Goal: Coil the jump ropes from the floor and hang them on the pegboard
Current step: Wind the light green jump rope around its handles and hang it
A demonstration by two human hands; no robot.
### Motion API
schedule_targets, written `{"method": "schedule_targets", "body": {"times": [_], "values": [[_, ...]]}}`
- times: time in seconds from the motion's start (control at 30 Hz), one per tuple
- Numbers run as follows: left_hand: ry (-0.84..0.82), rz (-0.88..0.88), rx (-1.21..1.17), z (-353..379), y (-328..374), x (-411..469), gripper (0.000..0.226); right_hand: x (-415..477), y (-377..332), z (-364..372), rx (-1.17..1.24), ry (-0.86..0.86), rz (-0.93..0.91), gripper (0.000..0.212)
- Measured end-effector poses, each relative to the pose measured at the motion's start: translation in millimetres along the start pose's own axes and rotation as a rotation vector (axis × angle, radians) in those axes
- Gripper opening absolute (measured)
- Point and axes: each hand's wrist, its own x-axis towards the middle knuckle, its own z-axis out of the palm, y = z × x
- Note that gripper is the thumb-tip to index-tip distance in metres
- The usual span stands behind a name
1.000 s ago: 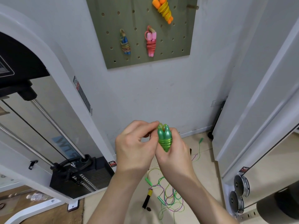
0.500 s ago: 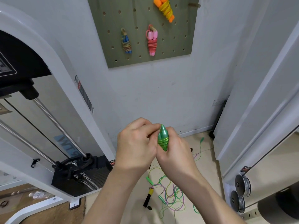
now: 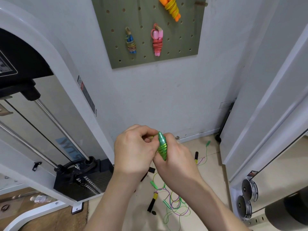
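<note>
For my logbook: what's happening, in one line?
step: coiling | left hand: pinches green rope | right hand: grips it | pegboard: three ropes hung | floor: tangled ropes

Top edge cuts off the orange jump rope [image 3: 171,7] and pegboard [image 3: 183,39]; left hand [image 3: 135,152] and right hand [image 3: 175,158] half-hide the green bundle [image 3: 162,145].

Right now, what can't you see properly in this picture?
Head view only:
- Green jump rope: its loose end is hidden by the left hand and right hand.
- Orange jump rope: top cut off by the picture's upper edge.
- Floor ropes: tangled, partly behind the right forearm; count unclear.
</note>
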Motion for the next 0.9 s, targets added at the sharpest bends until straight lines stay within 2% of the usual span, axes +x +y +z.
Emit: {"method": "schedule_targets", "body": {"times": [0.2,0.33,0.47,0.6,0.73,0.8,0.9], "values": [[-0.1,0.008,-0.188,-10.7,-6.1,-0.7,0.025,2.0,1.0,-6.8,0.011,-0.035,-0.035,0.012],[-0.074,-0.133,-0.319,-14.6,-11.1,-4.4,0.025,1.4,-2.7,-6.7,-0.007,-0.084,-0.056,0.014],[-0.06,-0.328,-0.592,-17.1,-13.7,-3.8,0.022,1.2,-7.9,-6.9,-0.051,-0.073,-0.151,0.028],[-0.119,-0.424,-0.634,-20.7,-22.5,-1.3,0.014,-1.2,-10.4,-5.9,-0.154,-0.094,-0.215,0.025],[-0.132,-0.34,-0.495,-20.2,-28.7,-3.3,0.019,1.7,-8.4,-2.7,-0.222,-0.136,-0.232,0.024],[-0.124,-0.22,-0.333,-20.8,-30.6,-3.5,0.022,2.8,-6.1,-1.1,-0.179,-0.173,-0.212,0.026],[-0.128,-0.084,-0.236,-24.2,-32.6,-3.4,0.021,6.9,-3.5,-2.1,-0.073,-0.206,-0.119,0.029]]}}
